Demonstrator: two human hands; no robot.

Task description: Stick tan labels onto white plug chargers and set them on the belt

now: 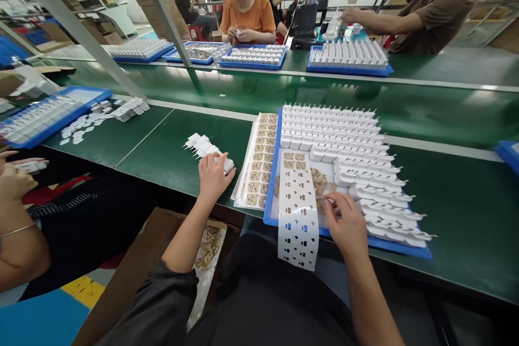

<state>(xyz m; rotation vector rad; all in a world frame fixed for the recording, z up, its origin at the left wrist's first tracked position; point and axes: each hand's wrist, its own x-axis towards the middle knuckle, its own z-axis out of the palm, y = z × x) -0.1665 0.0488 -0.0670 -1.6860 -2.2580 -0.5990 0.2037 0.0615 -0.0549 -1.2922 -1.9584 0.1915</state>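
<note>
My left hand [213, 174] is closed around the nearest piece in a short row of white plug adapters [204, 144] lying on the green bench. Thin pins stick out of the row's left side. My right hand [347, 220] hovers over the blue tray [272, 214], thumb and forefinger pinched together; whatever is between them is too small to make out. Beside those fingers lie loose brown paper bits [318, 181]. A white label sheet [299, 208] hangs over the tray's front edge, with several brown-backed labels left at its top and cut-outs below.
Many white adapters [330, 132] stand in rows in the tray. A stack of label sheets [259, 162] lies left of it. A neighbour's hand [14, 175] holds a white piece at far left. Below the bench is a cardboard box [133, 259]. Co-workers sit across the green conveyor [243, 89].
</note>
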